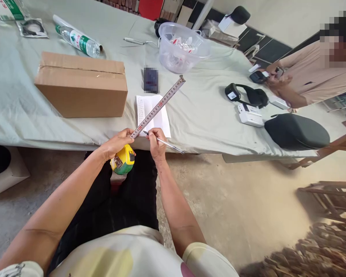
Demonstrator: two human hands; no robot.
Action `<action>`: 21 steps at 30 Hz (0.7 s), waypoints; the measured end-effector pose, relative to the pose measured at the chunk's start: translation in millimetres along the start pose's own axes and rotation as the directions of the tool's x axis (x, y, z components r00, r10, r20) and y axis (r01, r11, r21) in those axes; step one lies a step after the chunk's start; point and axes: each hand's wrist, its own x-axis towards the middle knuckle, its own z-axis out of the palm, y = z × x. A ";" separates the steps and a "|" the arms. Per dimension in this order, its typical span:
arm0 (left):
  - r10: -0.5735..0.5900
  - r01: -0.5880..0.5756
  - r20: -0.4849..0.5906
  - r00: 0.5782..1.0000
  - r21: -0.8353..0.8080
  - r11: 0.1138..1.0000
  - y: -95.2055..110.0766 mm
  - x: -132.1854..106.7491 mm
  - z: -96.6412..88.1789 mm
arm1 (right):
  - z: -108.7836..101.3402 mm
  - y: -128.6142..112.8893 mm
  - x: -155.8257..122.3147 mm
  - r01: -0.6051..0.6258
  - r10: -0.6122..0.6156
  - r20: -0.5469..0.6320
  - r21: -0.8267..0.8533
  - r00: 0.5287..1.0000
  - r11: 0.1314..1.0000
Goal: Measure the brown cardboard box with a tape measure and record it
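My left hand [117, 144] is closed round a yellow and green tape measure [122, 161] just below the table's front edge. Its metal blade [161, 103] sticks out up and to the right, over a white paper sheet [153, 114] lying on the grey-green table cloth [202, 111]. My right hand [156, 143] pinches a slim pen [165, 142], with the tip close to the blade's near end and the paper's front edge. A brown cardboard box [82, 84] stands to the left of the paper.
A clear plastic bowl [182, 47] with small items stands behind the blade's tip, a water bottle [79, 40] lies at the back left. Black headset [246, 95], white devices [250, 115] and a dark cushion [296, 131] sit right. Another person [311, 73] holds a small device there. Wooden frames [331, 196] stand on the floor.
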 end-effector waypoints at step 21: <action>0.211 -0.183 0.128 0.969 -0.202 0.962 -42.2 -32.0 -20.1 | -1.0 9.0 -3.7 0.100 -0.078 -0.189 0.113 0.979 0.989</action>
